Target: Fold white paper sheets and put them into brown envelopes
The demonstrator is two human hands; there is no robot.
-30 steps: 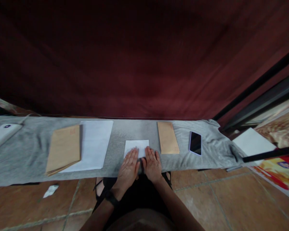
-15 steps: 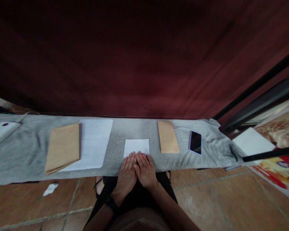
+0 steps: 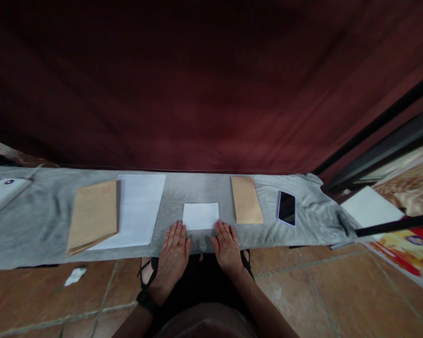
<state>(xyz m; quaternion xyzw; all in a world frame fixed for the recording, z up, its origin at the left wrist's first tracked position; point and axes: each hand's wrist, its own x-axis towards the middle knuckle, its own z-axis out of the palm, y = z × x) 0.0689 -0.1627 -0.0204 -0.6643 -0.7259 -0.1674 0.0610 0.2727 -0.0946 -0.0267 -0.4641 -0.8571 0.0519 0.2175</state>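
A folded white paper (image 3: pixel 200 216) lies on the grey cloth (image 3: pixel 42 220) straight in front of me. My left hand (image 3: pixel 174 252) rests flat on the cloth just below the paper's left corner, fingers stretched out. My right hand (image 3: pixel 227 246) lies flat below the paper's right corner, fingers also stretched. Both hands hold nothing and are apart from each other. A brown envelope (image 3: pixel 246 200) lies right of the paper.
A stack of brown envelopes (image 3: pixel 92 216) and a white sheet (image 3: pixel 138 209) lie at the left, a white device (image 3: pixel 3 195) at the far left. A phone (image 3: pixel 286 208) lies at the right. A dark red curtain (image 3: pixel 204 84) hangs behind. A paper scrap (image 3: pixel 74 276) lies on the tiled floor.
My hands, pressed together on the paper's near edge half a second ago, have slid apart to its two lower corners and now lie on the cloth.
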